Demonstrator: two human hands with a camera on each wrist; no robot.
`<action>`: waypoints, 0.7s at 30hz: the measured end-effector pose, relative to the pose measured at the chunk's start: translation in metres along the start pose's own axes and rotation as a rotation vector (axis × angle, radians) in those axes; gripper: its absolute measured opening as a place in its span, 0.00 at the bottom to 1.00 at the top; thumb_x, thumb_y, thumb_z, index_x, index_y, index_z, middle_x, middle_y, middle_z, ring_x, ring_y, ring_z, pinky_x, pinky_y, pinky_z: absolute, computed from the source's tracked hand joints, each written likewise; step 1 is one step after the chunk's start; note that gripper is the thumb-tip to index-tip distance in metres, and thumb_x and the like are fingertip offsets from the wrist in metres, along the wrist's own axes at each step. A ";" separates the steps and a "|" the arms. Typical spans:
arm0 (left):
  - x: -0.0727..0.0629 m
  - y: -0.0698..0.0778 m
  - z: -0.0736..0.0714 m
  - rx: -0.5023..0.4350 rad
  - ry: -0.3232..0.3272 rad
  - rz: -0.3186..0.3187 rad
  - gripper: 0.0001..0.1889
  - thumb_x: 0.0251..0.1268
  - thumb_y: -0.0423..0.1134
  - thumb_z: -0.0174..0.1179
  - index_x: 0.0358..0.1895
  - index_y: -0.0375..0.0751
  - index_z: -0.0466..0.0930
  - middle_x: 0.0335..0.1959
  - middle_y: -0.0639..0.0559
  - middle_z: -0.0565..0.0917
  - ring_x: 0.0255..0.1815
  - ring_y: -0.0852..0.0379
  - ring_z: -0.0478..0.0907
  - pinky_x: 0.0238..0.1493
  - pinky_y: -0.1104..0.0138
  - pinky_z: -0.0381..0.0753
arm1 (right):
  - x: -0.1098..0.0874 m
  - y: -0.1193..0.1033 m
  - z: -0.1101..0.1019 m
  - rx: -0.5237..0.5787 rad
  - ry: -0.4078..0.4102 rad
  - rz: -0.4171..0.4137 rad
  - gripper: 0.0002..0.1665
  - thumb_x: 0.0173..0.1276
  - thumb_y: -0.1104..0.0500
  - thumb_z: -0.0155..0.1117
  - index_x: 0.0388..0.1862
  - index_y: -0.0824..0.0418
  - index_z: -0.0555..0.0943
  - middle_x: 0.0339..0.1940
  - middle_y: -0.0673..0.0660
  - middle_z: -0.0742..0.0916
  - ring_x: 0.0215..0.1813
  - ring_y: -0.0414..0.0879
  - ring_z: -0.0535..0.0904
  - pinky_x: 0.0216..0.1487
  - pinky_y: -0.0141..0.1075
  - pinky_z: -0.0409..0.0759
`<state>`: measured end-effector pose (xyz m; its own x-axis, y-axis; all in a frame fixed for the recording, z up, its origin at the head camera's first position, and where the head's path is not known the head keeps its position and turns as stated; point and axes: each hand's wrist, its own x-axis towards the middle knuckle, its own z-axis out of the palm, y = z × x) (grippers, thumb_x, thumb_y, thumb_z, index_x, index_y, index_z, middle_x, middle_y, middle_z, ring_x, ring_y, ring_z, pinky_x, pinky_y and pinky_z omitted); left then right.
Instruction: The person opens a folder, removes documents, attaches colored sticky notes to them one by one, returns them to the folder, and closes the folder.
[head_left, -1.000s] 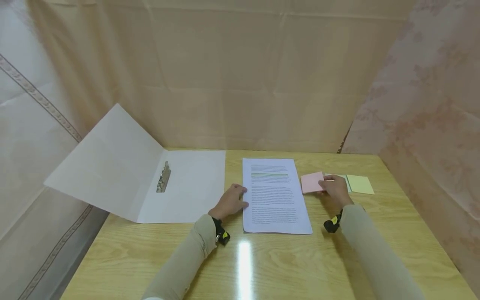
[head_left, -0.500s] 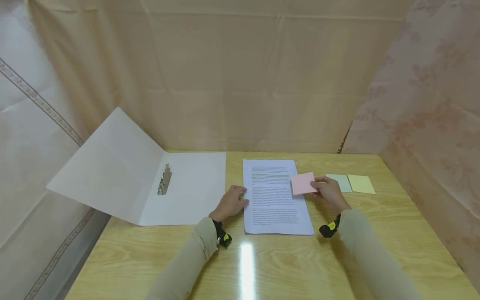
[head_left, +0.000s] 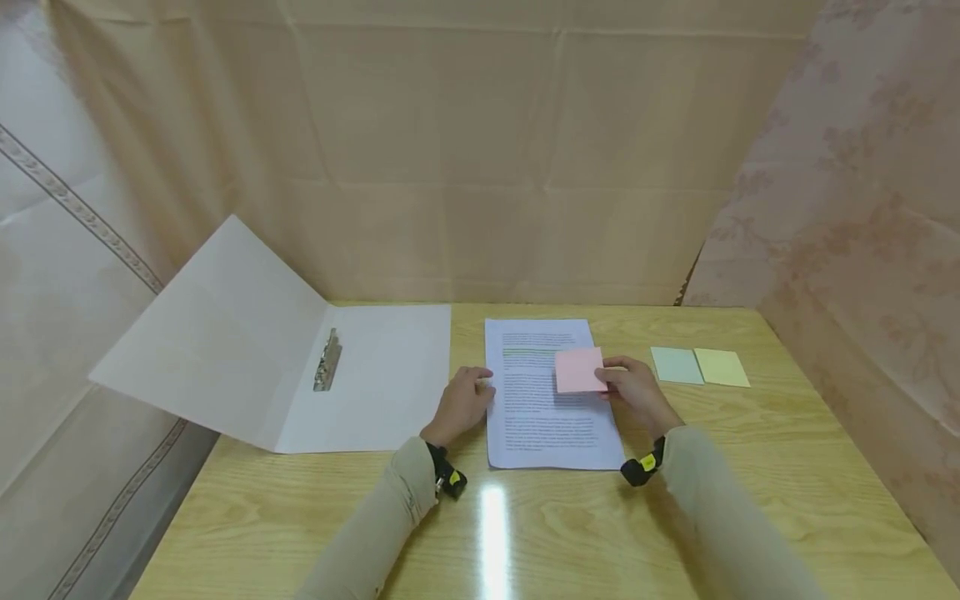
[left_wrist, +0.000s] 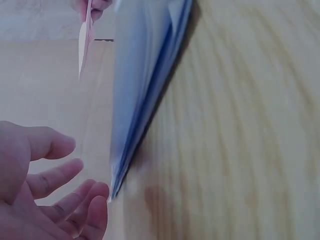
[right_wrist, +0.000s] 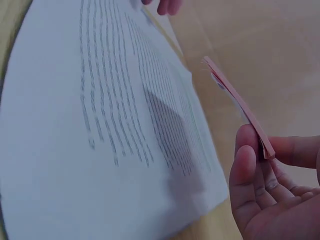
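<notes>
Between thumb and fingers my right hand (head_left: 637, 393) pinches a pink sticky note pad (head_left: 577, 370) by its right edge. The pad is held above the stack of printed sheets (head_left: 551, 425), and its shadow falls on the text in the right wrist view. Seen edge-on there, the pink pad (right_wrist: 242, 107) shows some thickness. My left hand (head_left: 461, 407) lies at the left edge of the stack with its fingers loosely bent. In the left wrist view the left hand's fingertips (left_wrist: 100, 192) are at the corner of the stack (left_wrist: 150, 65). A green line marks text near the top of the page.
A white folder (head_left: 397, 375) with a metal clip (head_left: 327, 360) lies open at the left, its cover tilted up. To the right, a pale green pad (head_left: 677, 365) and a yellow pad (head_left: 722, 367) sit side by side on the wooden table (head_left: 750, 450). Cloth hangs behind.
My right hand has carried the pink pad leftward, from beside the stack to above its right half. The pale green pad is now fully uncovered. My left hand has stayed almost still.
</notes>
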<state>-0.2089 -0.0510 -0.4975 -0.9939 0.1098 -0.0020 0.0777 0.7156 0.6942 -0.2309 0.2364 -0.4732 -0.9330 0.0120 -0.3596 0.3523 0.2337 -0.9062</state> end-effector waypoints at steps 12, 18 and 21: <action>-0.004 0.009 0.004 -0.183 0.043 -0.002 0.15 0.69 0.38 0.55 0.54 0.38 0.80 0.49 0.43 0.83 0.44 0.52 0.80 0.43 0.62 0.79 | -0.011 -0.006 0.025 0.001 -0.039 -0.029 0.25 0.72 0.61 0.56 0.63 0.70 0.68 0.44 0.56 0.81 0.33 0.40 0.78 0.37 0.30 0.79; -0.006 0.015 0.007 -0.209 0.024 -0.008 0.15 0.73 0.39 0.52 0.55 0.38 0.80 0.47 0.44 0.84 0.43 0.53 0.79 0.44 0.63 0.78 | -0.013 -0.006 0.036 -0.074 -0.072 -0.028 0.22 0.71 0.60 0.57 0.60 0.69 0.70 0.46 0.59 0.81 0.35 0.42 0.78 0.38 0.31 0.79; -0.006 0.017 0.008 -0.226 0.021 -0.003 0.17 0.74 0.40 0.50 0.58 0.36 0.78 0.46 0.43 0.85 0.44 0.51 0.81 0.46 0.60 0.80 | -0.013 -0.006 0.042 -0.078 -0.079 -0.042 0.21 0.70 0.61 0.57 0.59 0.69 0.71 0.45 0.60 0.81 0.33 0.43 0.78 0.37 0.32 0.80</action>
<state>-0.2008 -0.0338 -0.4910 -0.9957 0.0918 0.0089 0.0576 0.5431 0.8377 -0.2176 0.1945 -0.4723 -0.9369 -0.0757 -0.3412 0.3037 0.3070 -0.9019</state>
